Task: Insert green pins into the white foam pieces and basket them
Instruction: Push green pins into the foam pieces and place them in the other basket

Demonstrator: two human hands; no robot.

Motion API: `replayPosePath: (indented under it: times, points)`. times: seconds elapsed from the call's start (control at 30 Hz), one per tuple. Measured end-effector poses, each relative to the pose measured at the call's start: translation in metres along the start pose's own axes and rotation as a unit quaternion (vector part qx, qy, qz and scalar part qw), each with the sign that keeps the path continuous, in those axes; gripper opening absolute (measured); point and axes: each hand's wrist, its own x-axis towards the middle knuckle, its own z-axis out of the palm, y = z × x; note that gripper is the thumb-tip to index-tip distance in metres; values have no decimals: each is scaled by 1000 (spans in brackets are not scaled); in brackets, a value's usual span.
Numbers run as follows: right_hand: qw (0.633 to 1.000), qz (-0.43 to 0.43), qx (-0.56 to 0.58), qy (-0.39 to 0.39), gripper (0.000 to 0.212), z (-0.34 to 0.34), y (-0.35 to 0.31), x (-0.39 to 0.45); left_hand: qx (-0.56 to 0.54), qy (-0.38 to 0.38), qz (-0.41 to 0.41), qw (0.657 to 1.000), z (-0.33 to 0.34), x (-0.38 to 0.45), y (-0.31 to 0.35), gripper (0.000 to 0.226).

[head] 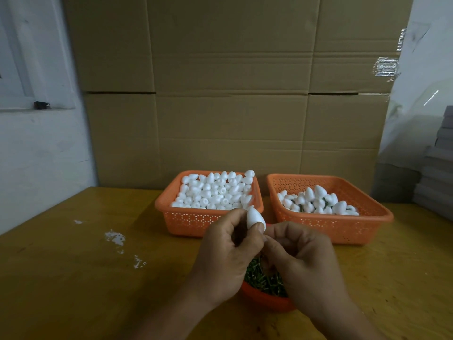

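Note:
My left hand (228,251) pinches a white egg-shaped foam piece (255,218), its pointed end up. Curled fingers of my right hand (301,253) meet the left hand just under the foam; whatever they hold is hidden. Below both hands sits a small orange bowl (264,299) of green pins (259,278), partly covered. The left orange basket (181,220) is heaped with plain foam pieces. In the right orange basket (343,227) lie several foam pieces with green pins showing.
A yellow-brown wooden table (85,278) carries white foam crumbs (115,238) at the left. Large cardboard boxes (232,94) stand close behind the baskets. A stack of grey sheets (438,173) is at the far right.

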Motion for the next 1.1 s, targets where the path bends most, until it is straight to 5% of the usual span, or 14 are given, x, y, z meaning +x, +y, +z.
replayPosePath:
  times: [0.3, 0.47, 0.77, 1.1]
  points:
    - [999, 13, 30, -11, 12, 0, 3, 2, -3, 0, 6, 1000, -1, -2, -4, 19]
    - [999, 29, 16, 24, 10, -9, 3, 14, 7, 15, -20, 1000, -3, -2, -10, 61]
    - [949, 44, -203, 238, 8, -81, 37, 86, 21, 30, -27, 999, -1, -2, -12, 40]
    - [859, 126, -429, 249, 31, -121, 62, 127, 25, 18, -24, 999, -2, -2, -15, 28]
